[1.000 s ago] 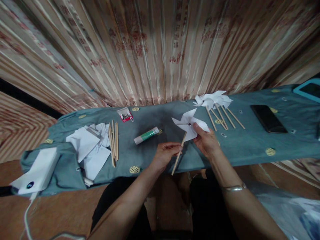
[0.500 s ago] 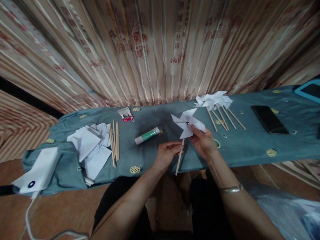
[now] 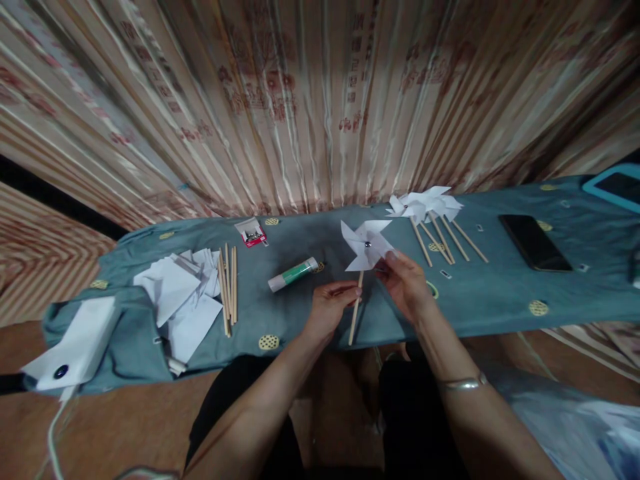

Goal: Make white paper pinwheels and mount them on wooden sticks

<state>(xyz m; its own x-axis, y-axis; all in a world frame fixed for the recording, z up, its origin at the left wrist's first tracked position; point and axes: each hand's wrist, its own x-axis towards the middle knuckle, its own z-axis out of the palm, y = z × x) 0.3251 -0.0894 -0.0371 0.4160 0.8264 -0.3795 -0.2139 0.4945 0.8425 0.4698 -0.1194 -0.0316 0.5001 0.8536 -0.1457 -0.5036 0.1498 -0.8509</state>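
A white paper pinwheel [image 3: 367,245] with a dark round pin at its middle is held up over the cloth, its face toward me. Its wooden stick is pinched between the thumb and fingers of my left hand [image 3: 330,305], below the blades, with the stick's lower end pointing down toward me. My right hand [image 3: 406,283] has its thumb and curled fingers at the tip of the right-hand blade; the fingers behind the paper are partly hidden. Left of the pinwheel lies a glue stick [image 3: 295,273] with a green label.
Finished pinwheels [image 3: 427,203] lie at the back right, near a black phone [image 3: 534,242]. On the left are white paper pieces [image 3: 193,320], several wooden sticks [image 3: 235,287], a small red box of pins [image 3: 253,233] and a white device [image 3: 80,343] with a cable. A patterned curtain [image 3: 300,100] hangs behind.
The pinwheel's blades have turned, and it sits slightly farther left. My right thumb has slid from near the centre out to a blade's tip. My left hand still grips the stick.
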